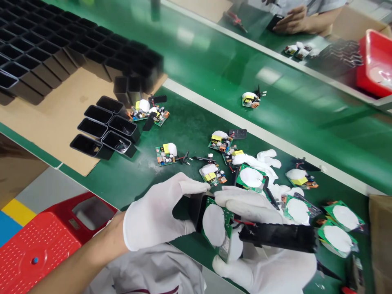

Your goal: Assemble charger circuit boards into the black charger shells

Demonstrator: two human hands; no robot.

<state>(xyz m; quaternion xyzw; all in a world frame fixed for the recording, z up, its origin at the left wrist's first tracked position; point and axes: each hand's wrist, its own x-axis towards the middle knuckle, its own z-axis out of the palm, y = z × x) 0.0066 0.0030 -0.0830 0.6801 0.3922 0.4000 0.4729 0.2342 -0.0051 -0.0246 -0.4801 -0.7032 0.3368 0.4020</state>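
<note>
My left hand [162, 208], in a white glove, grips a black plastic case [194, 210] between thumb and fingers. In my gloved right hand [275, 265] is a green circuit board [228, 224] with a round white pad. The board's near end is at the case's open mouth; whether it is inside I cannot tell. A black end cap [278, 236], joined to the board by red and black wires, lies across my right palm. Beyond my hands lies another circuit board [210, 172] with a yellow transformer and white pad.
Rows of black cases [36, 49] stand on cardboard [76, 94] at left. Several more boards lie on the green table [134, 183], with loose white gloves [269, 159]. A red stool [39, 249] is lower left. Across the divider, a co-worker's hand [290, 20] is near a red bin [376, 61].
</note>
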